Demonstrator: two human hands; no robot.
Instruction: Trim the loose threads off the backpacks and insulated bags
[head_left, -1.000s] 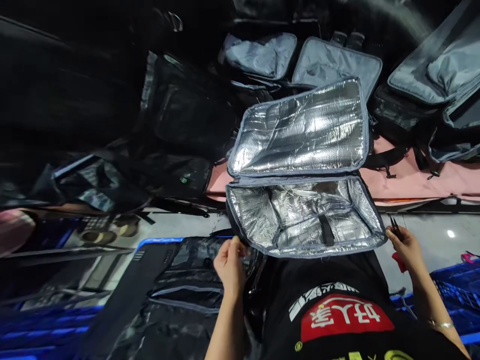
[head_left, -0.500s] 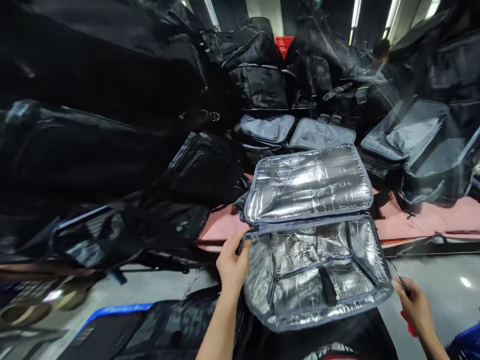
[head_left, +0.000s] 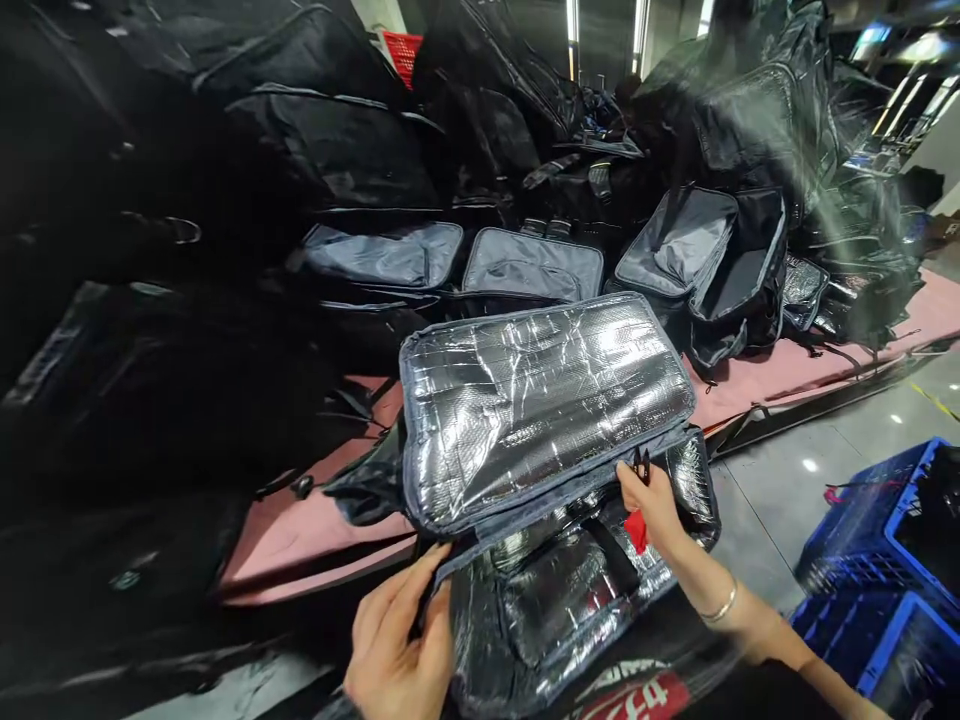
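In front of me lies an insulated cooler bag with its silver foil-lined lid [head_left: 544, 400] folded back and its foil-lined body [head_left: 551, 610] facing up. My left hand [head_left: 405, 630] pinches the grey-bound edge at the left end of the hinge. Over the hinge's right part, my right hand [head_left: 656, 505] is closed around small dark thread snips [head_left: 643, 462], tips pointing up. Something red [head_left: 636, 531] pokes out below that palm. A dark strap [head_left: 611, 558] crosses the inside of the body.
Several grey-lined open bags [head_left: 532, 262] line the pink-covered table [head_left: 750, 395] behind. Black bags [head_left: 150, 400] are heaped at left and at the back. Blue crates [head_left: 862, 540] stand on the floor at right. A red basket [head_left: 403, 55] shows far back.
My right hand has moved from the bag's right outer edge to above the hinge, snips still held. The bag has tilted, and my view has swung right. My left hand still grips the left edge.
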